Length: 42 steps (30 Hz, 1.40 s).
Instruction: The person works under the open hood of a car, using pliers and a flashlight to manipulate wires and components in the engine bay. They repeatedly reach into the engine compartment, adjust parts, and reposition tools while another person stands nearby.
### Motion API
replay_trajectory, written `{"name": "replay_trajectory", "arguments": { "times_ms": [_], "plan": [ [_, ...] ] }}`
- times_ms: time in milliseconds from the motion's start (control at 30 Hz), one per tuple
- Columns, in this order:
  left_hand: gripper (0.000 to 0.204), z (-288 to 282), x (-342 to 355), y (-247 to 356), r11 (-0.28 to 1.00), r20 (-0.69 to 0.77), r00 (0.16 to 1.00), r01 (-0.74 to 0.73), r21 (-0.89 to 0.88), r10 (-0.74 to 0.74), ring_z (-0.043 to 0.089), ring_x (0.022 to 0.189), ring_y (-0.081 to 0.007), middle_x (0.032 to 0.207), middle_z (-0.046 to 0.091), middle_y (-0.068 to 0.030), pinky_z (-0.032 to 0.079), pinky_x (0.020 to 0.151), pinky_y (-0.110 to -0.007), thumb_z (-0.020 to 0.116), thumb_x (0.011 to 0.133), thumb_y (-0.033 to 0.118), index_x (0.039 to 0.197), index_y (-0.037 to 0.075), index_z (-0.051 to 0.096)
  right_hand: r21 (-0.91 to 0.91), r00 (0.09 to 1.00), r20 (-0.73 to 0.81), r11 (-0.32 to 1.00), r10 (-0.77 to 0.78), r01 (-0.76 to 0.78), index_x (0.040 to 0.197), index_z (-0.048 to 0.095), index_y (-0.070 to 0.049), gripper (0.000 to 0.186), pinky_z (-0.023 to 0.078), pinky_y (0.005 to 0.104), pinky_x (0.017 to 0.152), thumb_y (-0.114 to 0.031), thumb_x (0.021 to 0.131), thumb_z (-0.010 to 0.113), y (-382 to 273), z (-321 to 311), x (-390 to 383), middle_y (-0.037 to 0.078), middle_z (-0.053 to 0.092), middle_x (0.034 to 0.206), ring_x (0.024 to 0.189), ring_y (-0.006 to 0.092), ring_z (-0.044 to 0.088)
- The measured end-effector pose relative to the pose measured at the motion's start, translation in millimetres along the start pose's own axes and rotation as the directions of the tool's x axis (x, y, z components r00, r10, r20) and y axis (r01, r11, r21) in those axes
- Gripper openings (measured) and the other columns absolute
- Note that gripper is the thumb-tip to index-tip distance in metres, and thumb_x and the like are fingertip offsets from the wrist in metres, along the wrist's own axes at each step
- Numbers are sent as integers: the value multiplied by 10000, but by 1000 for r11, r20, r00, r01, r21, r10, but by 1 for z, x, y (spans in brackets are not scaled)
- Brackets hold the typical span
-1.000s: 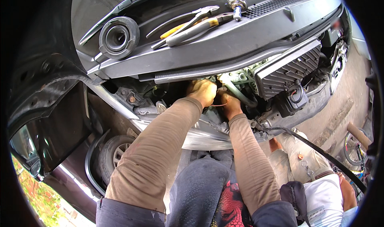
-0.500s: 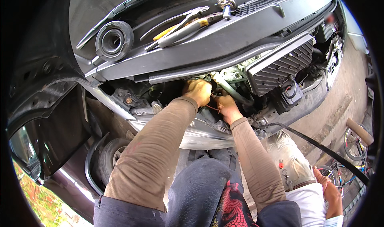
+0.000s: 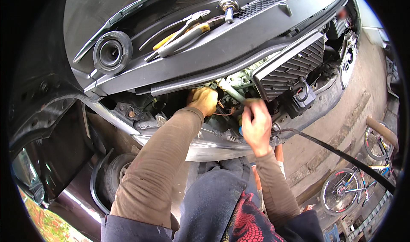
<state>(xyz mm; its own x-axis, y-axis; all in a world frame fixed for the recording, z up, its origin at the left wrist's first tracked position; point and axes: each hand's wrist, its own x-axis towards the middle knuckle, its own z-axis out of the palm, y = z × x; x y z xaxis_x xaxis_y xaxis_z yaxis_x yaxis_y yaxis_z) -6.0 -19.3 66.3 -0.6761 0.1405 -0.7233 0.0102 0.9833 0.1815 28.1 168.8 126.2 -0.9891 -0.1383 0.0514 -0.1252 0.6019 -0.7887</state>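
Note:
Inside the open engine bay, behind the headlight [image 3: 209, 150], my left hand [image 3: 205, 100] is closed, knuckles up. A thin copper-coloured wire [image 3: 225, 114] comes out from under its fingers and curves to the right. The fingertips are hidden beneath the hand. My right hand [image 3: 257, 129] hangs apart from it, over the front edge of the bay, and its fingers are smeared by motion. Just left of that hand a small blue spot shows; I cannot make out what it is. Behind both hands runs a pale hose [image 3: 230, 90].
On the black cowl lie yellow-and-grey pliers [image 3: 183, 39], a headlight bulb [image 3: 229, 7] and a round rubber cap [image 3: 112, 53]. A ribbed black box [image 3: 292, 67] stands right of my hands. A black cable [image 3: 337, 150] stretches rightward, above a bicycle [image 3: 340, 190]. Another person's arm [image 3: 279, 153] shows behind my right forearm.
My right hand has left the wire beside my left hand and moved right and toward me. My left hand stays in place. The other person at the right has mostly gone from sight.

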Motion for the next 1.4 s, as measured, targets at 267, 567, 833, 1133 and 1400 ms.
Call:
{"name": "replay_trajectory", "arguments": {
  "times_ms": [267,567,833,1133,1400],
  "plan": [
    [199,-3,-4,0,993,-33,999,11,-116,-15,718,1000,-304,998,741,-163,577,855,-420,708,764,86,952,70,773,-313,707,658,948,259,-57,1415,471,-8,545,527,445,880,-33,871,490,48,32,2,254,686,1058,1010,411,660],
    [230,-8,-6,1,993,-20,999,23,-118,-26,702,1045,-310,1043,737,-155,548,927,-413,717,780,119,997,62,770,-189,732,619,959,285,-213,1346,509,-24,535,504,485,939,-84,818,573,44,49,6,287,616,1235,1128,447,602],
    [236,-6,-2,2,996,9,999,52,-77,-51,705,1024,-316,1066,733,-148,554,915,-415,691,812,153,1031,156,782,-139,868,471,985,160,-106,888,670,-9,130,507,494,779,-121,847,618,-13,6,-6,215,644,914,920,416,639],
    [224,-8,1,1,997,39,999,-5,-77,8,722,987,-314,1012,741,-179,574,852,-415,690,779,117,978,57,774,33,902,244,926,356,-375,910,714,0,167,530,427,753,-151,880,649,-82,35,-21,200,703,859,826,369,686],
    [223,-3,2,-1,999,7,1000,-17,-30,17,731,956,-316,986,747,-171,582,824,-411,692,769,119,966,53,772,14,983,180,999,41,-44,971,656,-28,137,428,430,775,-115,864,659,-102,48,-54,131,606,963,882,310,575]
  ]
}}
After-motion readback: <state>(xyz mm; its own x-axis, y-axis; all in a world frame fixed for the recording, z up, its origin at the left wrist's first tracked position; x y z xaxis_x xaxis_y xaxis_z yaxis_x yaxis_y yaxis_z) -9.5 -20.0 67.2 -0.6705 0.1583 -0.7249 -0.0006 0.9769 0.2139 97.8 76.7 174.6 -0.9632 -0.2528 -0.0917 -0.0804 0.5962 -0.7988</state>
